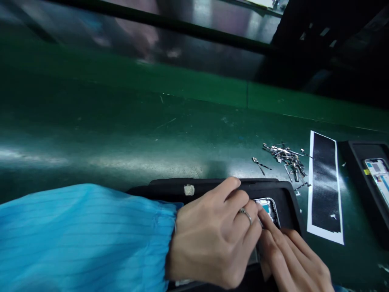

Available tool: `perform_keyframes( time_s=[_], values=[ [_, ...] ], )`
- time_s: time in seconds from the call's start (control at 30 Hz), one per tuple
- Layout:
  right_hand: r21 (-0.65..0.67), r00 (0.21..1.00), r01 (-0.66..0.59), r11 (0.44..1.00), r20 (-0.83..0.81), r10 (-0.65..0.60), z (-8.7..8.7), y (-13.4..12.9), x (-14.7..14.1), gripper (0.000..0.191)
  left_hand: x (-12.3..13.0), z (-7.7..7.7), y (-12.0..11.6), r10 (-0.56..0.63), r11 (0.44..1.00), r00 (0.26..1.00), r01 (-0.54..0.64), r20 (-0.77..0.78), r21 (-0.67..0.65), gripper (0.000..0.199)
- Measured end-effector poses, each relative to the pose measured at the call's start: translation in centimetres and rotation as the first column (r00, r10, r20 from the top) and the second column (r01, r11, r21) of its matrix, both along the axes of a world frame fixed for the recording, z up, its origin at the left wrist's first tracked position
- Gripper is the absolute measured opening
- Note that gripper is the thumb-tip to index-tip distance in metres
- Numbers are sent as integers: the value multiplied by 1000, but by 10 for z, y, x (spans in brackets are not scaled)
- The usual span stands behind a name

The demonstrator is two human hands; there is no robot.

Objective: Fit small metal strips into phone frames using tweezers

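A phone housing with a silver rim lies in a black tray, mostly covered by my hands. Over it my left hand, with a ring and a blue striped sleeve, is closed with curled fingers. Its fingertips are hidden, so what they pinch, if anything, does not show. My right hand is at the housing's right side. Its index finger reaches to my left fingertips, and the other fingers are bent together; anything held between them is hidden.
Beyond the tray lies a pile of small flex cables, with a loose cable beside it. Right of these are a black sheet with white borders and another black tray holding a phone housing. A dark bar crosses the back.
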State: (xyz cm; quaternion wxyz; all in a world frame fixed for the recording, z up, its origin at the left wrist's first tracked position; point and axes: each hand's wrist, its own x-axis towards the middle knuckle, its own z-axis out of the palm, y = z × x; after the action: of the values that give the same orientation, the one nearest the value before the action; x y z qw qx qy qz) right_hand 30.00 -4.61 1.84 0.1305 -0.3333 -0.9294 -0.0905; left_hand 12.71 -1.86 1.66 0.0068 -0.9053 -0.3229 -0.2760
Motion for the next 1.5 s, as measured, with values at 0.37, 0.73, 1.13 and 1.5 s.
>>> perform_keyframes(
  time_s=[0.37, 0.73, 1.13, 1.5],
  values=[
    [34, 998, 55, 998, -39, -54, -2, 1, -7, 17, 3, 3, 6, 179, 953, 984, -177, -13, -247, 29],
    [-7, 989, 119, 993, -87, -119, -6, -6, 1, 27, 3, -1, 5, 208, 939, 976, -181, 64, -293, 28],
    [9, 999, 46, 999, -27, -46, -3, 0, -3, 28, 2, 4, 4, 235, 905, 971, -203, 43, -375, 28],
    [-15, 996, 87, 996, -26, -87, -2, -2, -6, 30, 0, 4, 4, 227, 900, 974, -216, -16, -378, 26]
  ],
)
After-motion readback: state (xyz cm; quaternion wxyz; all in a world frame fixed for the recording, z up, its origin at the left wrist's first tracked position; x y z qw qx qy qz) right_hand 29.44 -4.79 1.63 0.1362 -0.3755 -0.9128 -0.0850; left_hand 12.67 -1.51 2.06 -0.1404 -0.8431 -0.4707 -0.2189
